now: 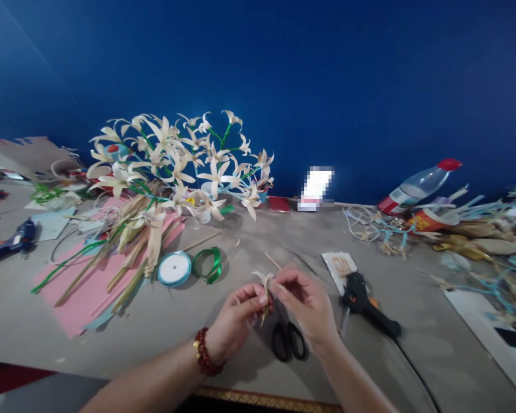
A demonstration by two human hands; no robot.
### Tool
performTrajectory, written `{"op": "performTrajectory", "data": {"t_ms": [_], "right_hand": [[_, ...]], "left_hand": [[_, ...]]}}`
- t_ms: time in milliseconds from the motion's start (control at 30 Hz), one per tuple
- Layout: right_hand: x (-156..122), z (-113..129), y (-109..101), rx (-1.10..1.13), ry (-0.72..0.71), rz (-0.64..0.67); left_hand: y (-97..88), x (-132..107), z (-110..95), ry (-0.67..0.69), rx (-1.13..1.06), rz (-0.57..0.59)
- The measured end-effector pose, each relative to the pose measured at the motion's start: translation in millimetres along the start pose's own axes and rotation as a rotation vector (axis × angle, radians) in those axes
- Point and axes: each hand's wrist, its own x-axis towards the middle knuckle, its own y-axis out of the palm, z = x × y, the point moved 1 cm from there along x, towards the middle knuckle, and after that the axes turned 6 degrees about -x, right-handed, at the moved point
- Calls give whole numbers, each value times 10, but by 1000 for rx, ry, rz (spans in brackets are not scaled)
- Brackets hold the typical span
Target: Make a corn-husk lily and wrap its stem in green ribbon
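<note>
One small flower [265,283], pale, held above the table [189,321] at centre front. One left hand [234,318], thumb and fingers pinching the flower; red bead bracelet [205,353] at the wrist. One right hand [307,301], fingers curled at the flower's right side; whether they grip it, cannot tell. One pair of scissors [288,338], black-handled, lying below and between the hands. One black glue gun [365,305], corded, right of the right hand, its front end beside a white packet [337,268]. One spool [174,268], white with blue rim; just beside it, one roll of green ribbon [215,265]. Behind these, a bunch of cream blooms [179,169] on green and blue stems. To the left, dry husks [155,241] over pink paper [73,298]; farther left, one blue glue gun [21,236]. Far right, one red-capped bottle [423,182], tilted. Backing: blue wall [327,86].
</note>
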Motion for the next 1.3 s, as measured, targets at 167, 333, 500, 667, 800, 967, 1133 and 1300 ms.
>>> {"op": "performTrajectory", "data": {"t_ms": [167,333,500,667,800,967,1133,1300], "right_hand": [[10,4,7,-40,6,-10],[8,2,16,-107,-39,-48],[-7,-16,22,-176,-97,-56],[-3,5,31,-241,-122,-67],[-3,27,35,-269,-130,-66],[-33,7,42,-319,-153,-73],[-100,-28,21,-306,-161,-177],[-129,27,33,-287,-253,-114]], "left_hand": [[14,-2,-8,-3,7,-8],[-13,2,8,-9,-1,14],[-12,-5,7,-19,9,28],[7,-8,-7,-16,29,48],[13,-9,-10,-19,20,44],[-16,-5,13,-21,-6,80],[-26,5,10,-14,-18,92],[-31,12,-28,25,-13,97]]}}
